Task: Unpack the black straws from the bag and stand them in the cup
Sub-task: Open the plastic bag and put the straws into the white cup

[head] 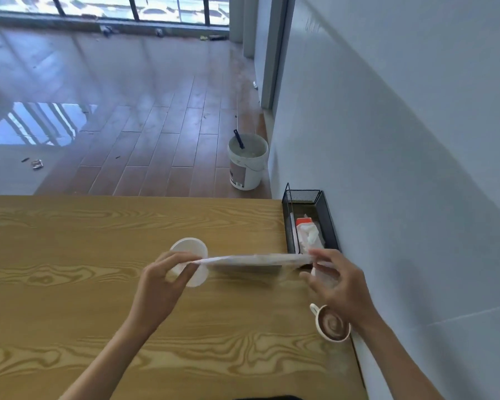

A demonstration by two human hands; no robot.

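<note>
A long clear plastic bag (254,259) is held level above the wooden table (70,255), stretched between both hands. My left hand (165,280) pinches its left end. My right hand (334,280) pinches the right end with thumb and fingertips. The bag looks pale and blurred, so the black straws inside cannot be made out. A white paper cup (188,249) stands on the table just behind my left hand, partly hidden by my fingers and the bag's end.
A black mesh tray (328,209) with white packets and an orange-capped item sits at the table's far right against the wall. A small mug (332,326) with brown contents stands under my right wrist. A white bucket (247,163) is on the floor beyond the table.
</note>
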